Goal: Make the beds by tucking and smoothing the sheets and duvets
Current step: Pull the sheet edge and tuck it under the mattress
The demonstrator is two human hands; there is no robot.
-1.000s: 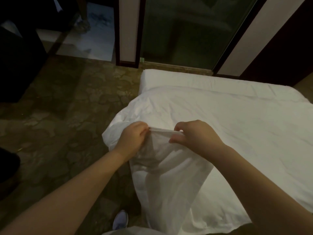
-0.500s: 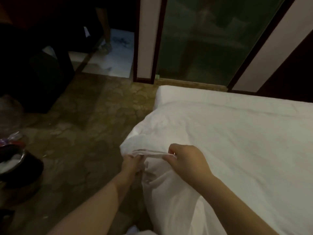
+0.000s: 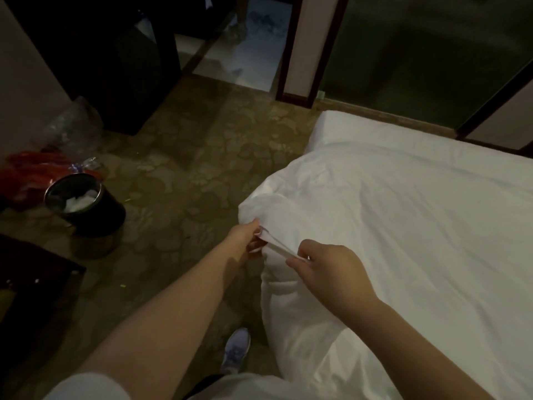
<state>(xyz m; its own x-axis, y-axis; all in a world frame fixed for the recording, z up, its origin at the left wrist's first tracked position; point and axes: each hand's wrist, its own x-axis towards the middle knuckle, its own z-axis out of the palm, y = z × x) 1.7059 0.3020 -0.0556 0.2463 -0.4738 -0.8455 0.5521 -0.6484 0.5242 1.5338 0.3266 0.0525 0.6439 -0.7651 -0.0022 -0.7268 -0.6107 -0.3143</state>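
Observation:
A white duvet [image 3: 403,226] covers the bed on the right, with its near-left corner bunched and hanging off the bed's side. My left hand [image 3: 245,239] pinches the folded hem of that corner at the bed's left edge. My right hand [image 3: 328,269] pinches the same hem a short way to the right, so the edge is stretched taut between both hands. Beyond the duvet, a strip of the white sheet on the mattress [image 3: 346,128] shows at the far end of the bed.
A dark round bin [image 3: 86,206] with white rubbish stands on the patterned carpet at the left, beside red and clear plastic bags [image 3: 43,168]. A dark table corner [image 3: 26,284] sits at the lower left. My shoe [image 3: 236,350] is by the bed. Glass panels stand behind.
Both hands have gone down and to the left with the duvet hem, lowering the corner towards the bed's side. My view has swung left, bringing the bin and bags into sight.

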